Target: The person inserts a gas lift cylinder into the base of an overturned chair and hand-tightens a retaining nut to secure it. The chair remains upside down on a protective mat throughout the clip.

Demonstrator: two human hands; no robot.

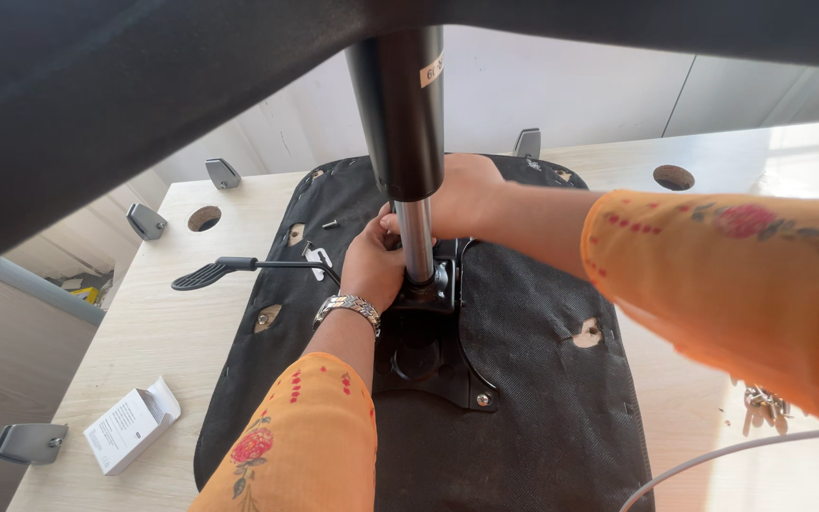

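An upturned black chair seat (542, 379) lies on a pale wooden table (154, 322). A black metal mechanism plate (428, 365) is bolted to its underside. A gas lift cylinder stands upright in the plate, black upper tube (400, 114) and chrome lower rod (417, 242). My left hand (372, 261), with a metal watch at the wrist, grips the base of the rod from the left. My right hand (462, 194) wraps around the rod from behind. A black lever with a paddle end (210, 273) sticks out to the left of the mechanism.
A small white box (130, 427) lies open at the front left of the table. Grey metal brackets (146, 221) sit along the left edge, and round cable holes (204, 219) pierce the tabletop. Loose screws (765, 403) lie at the right. A dark shape fills the top of the view.
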